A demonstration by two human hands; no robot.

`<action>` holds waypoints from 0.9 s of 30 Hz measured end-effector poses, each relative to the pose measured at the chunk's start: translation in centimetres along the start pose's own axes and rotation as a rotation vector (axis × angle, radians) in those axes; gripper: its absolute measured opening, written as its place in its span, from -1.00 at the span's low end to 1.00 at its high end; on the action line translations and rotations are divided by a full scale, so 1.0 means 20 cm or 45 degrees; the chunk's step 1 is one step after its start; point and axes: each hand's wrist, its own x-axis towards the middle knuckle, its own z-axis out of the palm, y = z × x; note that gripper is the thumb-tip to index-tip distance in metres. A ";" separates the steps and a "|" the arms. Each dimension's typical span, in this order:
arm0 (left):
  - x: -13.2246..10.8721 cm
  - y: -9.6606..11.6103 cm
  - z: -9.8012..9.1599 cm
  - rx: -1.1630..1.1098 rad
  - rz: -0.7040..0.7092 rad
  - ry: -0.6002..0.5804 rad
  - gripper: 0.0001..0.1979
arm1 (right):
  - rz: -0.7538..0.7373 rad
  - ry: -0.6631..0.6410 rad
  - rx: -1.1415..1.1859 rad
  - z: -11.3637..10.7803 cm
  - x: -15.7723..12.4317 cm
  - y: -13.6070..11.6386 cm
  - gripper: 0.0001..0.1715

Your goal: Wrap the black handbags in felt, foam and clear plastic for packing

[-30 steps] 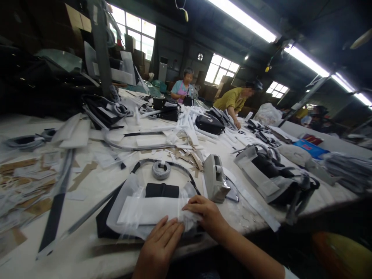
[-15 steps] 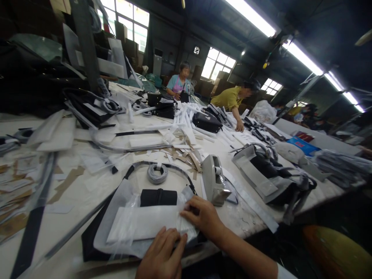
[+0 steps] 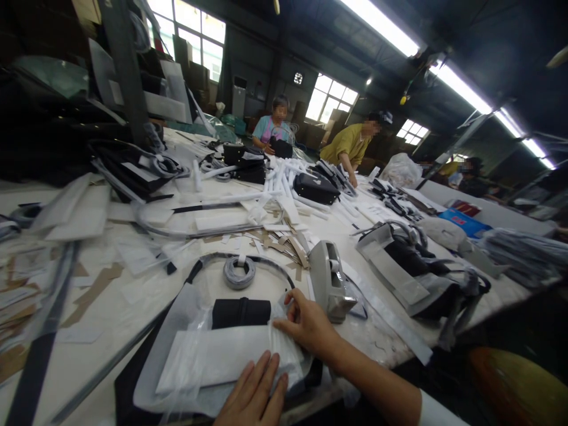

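Observation:
A black handbag [image 3: 126,370] lies in front of me, covered with white foam sheet [image 3: 153,355] and clear plastic film. A white padded piece [image 3: 213,355] rests on its front, below a black flap or strap panel [image 3: 242,312]. The wrapped handle [image 3: 261,258] arches behind, with a coiled, wrapped strap [image 3: 239,272] inside the arch. My left hand [image 3: 255,393] lies flat over the lower edge of the white piece, fingers stretched. My right hand [image 3: 310,324] is at the bag's right side, thumb and forefinger apart, touching the plastic film.
A grey tape dispenser [image 3: 326,278] stands just right of the bag. Another wrapped bag [image 3: 394,266] lies farther right. Paper scraps [image 3: 288,242], white rolls [image 3: 279,177] and black bags [image 3: 315,186] cover the table beyond. Two people [image 3: 273,127] work at the far side.
My left hand has flattened and its fingers have straightened. My right forefinger has lifted away from the thumb. The far person in yellow has drawn an arm back.

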 end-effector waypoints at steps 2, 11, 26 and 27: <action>0.01 -0.02 -0.01 0.024 0.041 -0.017 -0.64 | 0.002 -0.022 -0.016 -0.01 0.01 -0.01 -0.62; 0.04 -0.05 -0.02 0.033 0.096 0.022 -0.65 | 0.119 -0.163 -0.008 -0.04 0.07 -0.07 -0.68; -0.02 -0.02 0.03 -0.016 0.045 -0.073 -0.54 | 0.405 -0.488 -0.161 -0.07 0.23 -0.15 -0.79; -0.02 -0.03 0.02 0.003 0.074 -0.118 -0.50 | 0.398 -0.488 -0.210 -0.06 0.24 -0.16 -0.81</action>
